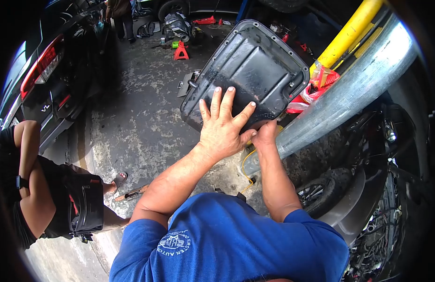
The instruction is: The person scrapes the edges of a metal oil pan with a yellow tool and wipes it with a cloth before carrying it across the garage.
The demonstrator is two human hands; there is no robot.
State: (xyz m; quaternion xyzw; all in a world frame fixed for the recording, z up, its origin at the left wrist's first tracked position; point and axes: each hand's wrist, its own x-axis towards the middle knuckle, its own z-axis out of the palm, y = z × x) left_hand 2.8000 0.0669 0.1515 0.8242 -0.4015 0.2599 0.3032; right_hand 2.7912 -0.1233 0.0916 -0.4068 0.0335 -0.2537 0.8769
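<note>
Head view: black pan under two hands

Left hand [223, 126] lies flat, fingers spread, on the black metal pan [248, 70], tilted just above it. Right hand [264, 135] grips the pan's lower edge — its fingers hidden. Shirt [227, 244] print below the hands reads partly "AUTO" — the rest is illegible.

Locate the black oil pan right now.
In the head view, the black oil pan sits upper centre, pressed under the left hand with the right hand at its lower edge, just left of the silver lift column.
</note>
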